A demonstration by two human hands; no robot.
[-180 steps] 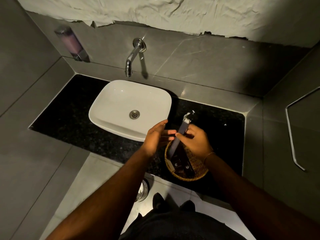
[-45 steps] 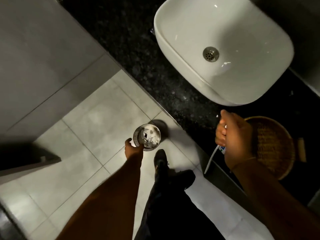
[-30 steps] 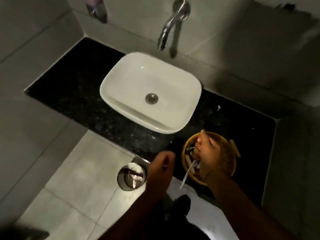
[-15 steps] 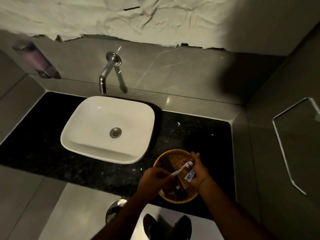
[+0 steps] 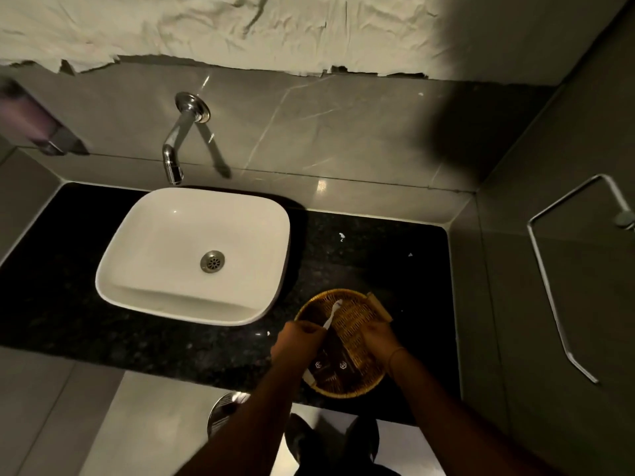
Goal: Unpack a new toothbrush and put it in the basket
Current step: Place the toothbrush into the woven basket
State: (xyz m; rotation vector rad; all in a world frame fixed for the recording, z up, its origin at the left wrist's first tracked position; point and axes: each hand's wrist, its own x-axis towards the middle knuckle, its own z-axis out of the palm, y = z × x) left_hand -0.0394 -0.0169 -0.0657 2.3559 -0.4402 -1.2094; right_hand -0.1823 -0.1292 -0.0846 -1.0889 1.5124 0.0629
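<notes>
Left hand (image 5: 297,341) pinched on white toothbrush (image 5: 332,314), its head angled up over the woven basket (image 5: 357,393) on the black counter (image 5: 154,341). Right hand (image 5: 379,338) curled at my basket's right rim, grip unclear. Dark packets (image 5: 330,367) inside.

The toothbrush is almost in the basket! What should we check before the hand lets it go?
1. Toothbrush out of its wrapper: ok, it shows bare and white.
2. Toothbrush over the basket, not the counter: ok.
3. Left hand holds the toothbrush: ok, it grips the handle end.
4. Right hand out of the way: cannot tell, it sits at the basket's right rim and what it holds is hidden.
5. Room in the basket: ok, the dark packets lie in the near part and the far part is bare.
6. Head lands inside the rim: cannot tell.
</notes>
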